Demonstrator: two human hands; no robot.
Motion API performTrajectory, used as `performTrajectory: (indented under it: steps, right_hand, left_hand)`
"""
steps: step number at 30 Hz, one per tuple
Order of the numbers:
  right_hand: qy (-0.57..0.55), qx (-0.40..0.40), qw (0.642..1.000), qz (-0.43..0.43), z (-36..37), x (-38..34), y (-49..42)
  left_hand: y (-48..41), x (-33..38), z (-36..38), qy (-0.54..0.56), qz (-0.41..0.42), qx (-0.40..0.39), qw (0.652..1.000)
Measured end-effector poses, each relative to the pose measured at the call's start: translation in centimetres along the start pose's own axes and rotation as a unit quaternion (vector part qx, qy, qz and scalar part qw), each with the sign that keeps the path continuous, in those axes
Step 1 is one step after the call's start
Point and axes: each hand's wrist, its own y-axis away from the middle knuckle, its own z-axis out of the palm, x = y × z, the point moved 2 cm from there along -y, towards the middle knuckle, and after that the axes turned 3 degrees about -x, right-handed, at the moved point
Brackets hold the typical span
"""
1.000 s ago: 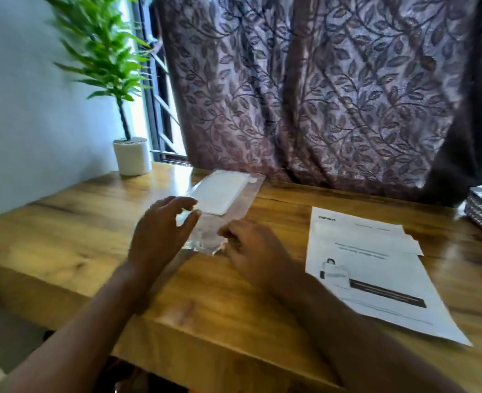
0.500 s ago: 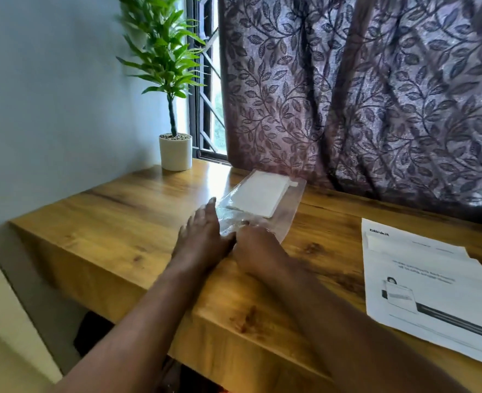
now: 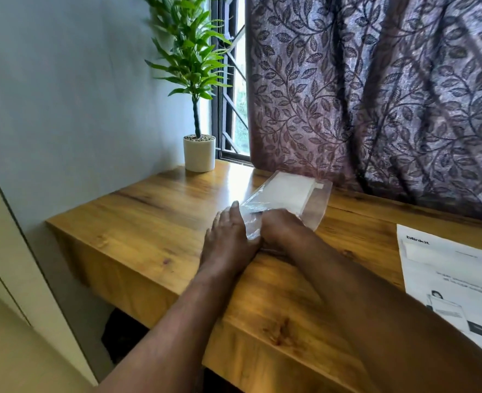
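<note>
A clear plastic bag lies on the wooden table near the curtain, with a white folded sheet inside it. My left hand lies flat with straight fingers and presses on the bag's crumpled near-left end. Right beside it, my right hand has its fingers curled over the bag's near end and holds it down. The two hands touch each other. The fingertips of my right hand are hidden.
A potted green plant stands at the table's far left corner by the window. A leaf-patterned curtain hangs behind the table. Printed papers lie at the right. The table's left edge drops off near the wall.
My left hand went from gripping the bag's left edge to lying flat on its near end. Both hands came together. The view turned left, shifting the papers toward the right edge.
</note>
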Motion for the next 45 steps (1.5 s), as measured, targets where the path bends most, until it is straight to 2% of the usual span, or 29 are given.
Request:
performTrajectory:
  steps: [5,11,16,19,23,29,35,40,45]
  right_hand:
    - [0.078,0.112,0.990,-0.045,-0.9,-1.2,0.9]
    - [0.081,0.050,0.994,-0.052,-1.0,-1.2,0.1]
    - [0.202,0.089,0.966,-0.136,-1.2,-1.9,1.0]
    - [0.229,0.116,0.954,-0.155,-1.2,-2.1,1.6]
    - [0.229,0.138,0.950,-0.162,-1.6,-2.0,2.6]
    - [0.193,0.254,0.935,-0.155,-3.3,-3.4,5.3]
    - [0.183,0.307,0.909,-0.212,-6.1,-4.7,9.3]
    - [0.123,0.358,0.900,-0.217,-10.5,-3.4,11.9]
    - [0.072,0.416,0.883,-0.205,-14.4,-0.2,13.7]
  left_hand:
    - [-0.1,-0.1,0.0,0.013,-0.014,0.005,1.000]
    - [-0.2,-0.2,0.0,0.008,-0.011,0.013,1.000]
    - [-0.2,-0.3,-0.1,0.012,-0.003,0.004,1.000]
    - [-0.4,-0.4,0.0,0.024,-0.004,0.003,1.000]
    - [-0.3,-0.4,0.1,0.030,-0.003,0.006,1.000]
    - [-0.2,-0.5,-0.1,0.054,-0.005,-0.001,0.999]
    - [0.6,-0.4,-0.6,0.057,0.017,-0.006,0.998]
    - [0.3,-0.1,-0.5,0.015,-0.015,-0.023,1.000]
    - [0.1,-0.3,-0.4,0.035,-0.015,-0.041,0.998]
